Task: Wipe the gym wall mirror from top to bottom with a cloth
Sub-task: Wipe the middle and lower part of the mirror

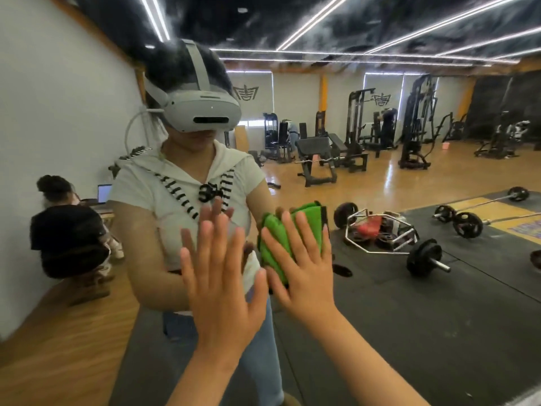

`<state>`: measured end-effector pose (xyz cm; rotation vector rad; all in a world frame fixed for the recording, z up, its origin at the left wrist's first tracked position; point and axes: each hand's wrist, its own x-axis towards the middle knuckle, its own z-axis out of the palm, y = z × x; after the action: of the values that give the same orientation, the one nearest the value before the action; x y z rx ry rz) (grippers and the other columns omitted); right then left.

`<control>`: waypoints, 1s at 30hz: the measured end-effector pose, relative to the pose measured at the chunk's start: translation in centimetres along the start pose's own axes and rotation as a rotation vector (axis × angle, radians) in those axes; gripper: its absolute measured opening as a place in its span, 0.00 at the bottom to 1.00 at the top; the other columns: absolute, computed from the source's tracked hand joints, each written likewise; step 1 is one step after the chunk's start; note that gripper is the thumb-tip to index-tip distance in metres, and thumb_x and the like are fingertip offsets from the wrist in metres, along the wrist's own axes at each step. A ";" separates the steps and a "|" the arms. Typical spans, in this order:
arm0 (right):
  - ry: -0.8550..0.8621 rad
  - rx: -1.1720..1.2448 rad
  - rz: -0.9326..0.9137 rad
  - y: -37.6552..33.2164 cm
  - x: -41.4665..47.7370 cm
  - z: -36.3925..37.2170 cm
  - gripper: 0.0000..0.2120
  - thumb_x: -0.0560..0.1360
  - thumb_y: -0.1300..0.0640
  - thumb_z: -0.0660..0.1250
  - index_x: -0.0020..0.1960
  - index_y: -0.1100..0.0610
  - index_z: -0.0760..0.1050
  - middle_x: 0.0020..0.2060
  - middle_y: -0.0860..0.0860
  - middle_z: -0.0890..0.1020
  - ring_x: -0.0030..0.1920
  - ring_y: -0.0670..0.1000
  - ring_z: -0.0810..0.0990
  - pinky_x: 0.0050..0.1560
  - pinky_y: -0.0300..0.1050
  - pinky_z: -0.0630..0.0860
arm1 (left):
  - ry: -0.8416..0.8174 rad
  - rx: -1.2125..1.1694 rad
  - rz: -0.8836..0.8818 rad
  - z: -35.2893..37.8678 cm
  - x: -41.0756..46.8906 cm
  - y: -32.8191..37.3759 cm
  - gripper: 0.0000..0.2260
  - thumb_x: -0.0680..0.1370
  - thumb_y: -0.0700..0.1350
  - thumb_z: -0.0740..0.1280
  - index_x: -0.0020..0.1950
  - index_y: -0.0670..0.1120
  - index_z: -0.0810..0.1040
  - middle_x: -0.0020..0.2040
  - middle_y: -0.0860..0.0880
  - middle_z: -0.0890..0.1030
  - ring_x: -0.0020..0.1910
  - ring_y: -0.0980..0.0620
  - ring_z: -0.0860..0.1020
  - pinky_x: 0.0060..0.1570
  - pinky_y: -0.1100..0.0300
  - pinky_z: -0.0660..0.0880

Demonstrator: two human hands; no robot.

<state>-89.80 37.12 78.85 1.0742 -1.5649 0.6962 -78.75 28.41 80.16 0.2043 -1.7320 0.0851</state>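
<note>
Left hand (pixel 222 282) flat on the large gym wall mirror (pixel 439 317), fingers straight and spread, holding nothing. Right hand (pixel 301 268) splayed, pressing a folded green microfibre cloth (pixel 275 230) against the glass, just beside the left.

Left hand (pixel 222 282) and right hand (pixel 304 268) flat

A folded green cloth (pixel 273 230) lay flat against the mirror (pixel 439 332), pressed there by the right hand (pixel 304 276), whose straight, spread fingers covered its lower part. Just left of the cloth the left hand (pixel 222 291) lay palm-flat on the glass, fingers spread, holding nothing. Above and left of the cloth the glass reflected a person's grey headset (pixel 202 112). Right of the cloth it reflected a loaded barbell (pixel 424 256) on black matting, and far left a seated figure in black (pixel 67 230).
</note>
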 end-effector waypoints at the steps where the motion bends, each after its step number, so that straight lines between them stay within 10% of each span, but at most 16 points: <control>1: -0.031 -0.011 -0.108 1.9 -0.1 -0.6 0.25 0.82 0.46 0.53 0.78 0.45 0.56 0.79 0.48 0.55 0.80 0.50 0.51 0.78 0.57 0.47 | -0.031 0.019 0.093 0.6 0.1 0.8 0.31 0.82 0.52 0.56 0.83 0.49 0.48 0.83 0.51 0.45 0.81 0.51 0.45 0.79 0.49 0.39; 3: -0.036 -0.009 -0.097 5.6 0.3 -2.0 0.24 0.81 0.47 0.54 0.77 0.46 0.59 0.77 0.50 0.59 0.79 0.49 0.50 0.76 0.60 0.51 | -0.074 0.031 0.135 2.0 0.1 1.9 0.31 0.82 0.51 0.57 0.83 0.50 0.47 0.83 0.52 0.44 0.81 0.51 0.46 0.79 0.49 0.41; 9: 0.287 0.094 0.700 8.6 3.3 -2.7 0.27 0.81 0.52 0.52 0.79 0.55 0.56 0.79 0.58 0.55 0.79 0.55 0.48 0.77 0.62 0.47 | -0.096 0.237 0.072 4.8 -1.7 2.3 0.27 0.81 0.50 0.57 0.79 0.43 0.58 0.83 0.47 0.49 0.81 0.48 0.49 0.79 0.48 0.45; 18: -0.107 -0.110 -0.290 12.7 -1.5 -3.7 0.24 0.82 0.49 0.52 0.78 0.43 0.56 0.80 0.45 0.49 0.80 0.50 0.50 0.78 0.57 0.45 | -0.070 0.298 0.096 5.2 -2.2 1.9 0.28 0.82 0.51 0.56 0.80 0.43 0.57 0.83 0.47 0.49 0.81 0.47 0.49 0.79 0.47 0.46; 25: 0.179 0.009 0.348 10.8 1.4 -3.0 0.25 0.80 0.52 0.54 0.77 0.52 0.59 0.77 0.56 0.58 0.79 0.52 0.48 0.76 0.66 0.50 | -0.030 0.294 0.112 5.3 -2.2 2.1 0.32 0.81 0.51 0.58 0.82 0.47 0.51 0.83 0.49 0.48 0.81 0.48 0.49 0.79 0.47 0.46; 30: -0.107 -0.052 -0.329 11.0 -2.6 -2.8 0.25 0.81 0.49 0.54 0.78 0.45 0.58 0.80 0.48 0.54 0.79 0.50 0.52 0.78 0.57 0.46 | -0.031 0.297 0.115 5.3 -2.1 2.1 0.32 0.81 0.51 0.58 0.83 0.48 0.50 0.83 0.50 0.48 0.81 0.48 0.49 0.79 0.47 0.46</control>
<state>-98.43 44.97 78.21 1.3093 -1.4406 0.3778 -83.94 29.71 77.26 0.3248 -1.7569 0.4271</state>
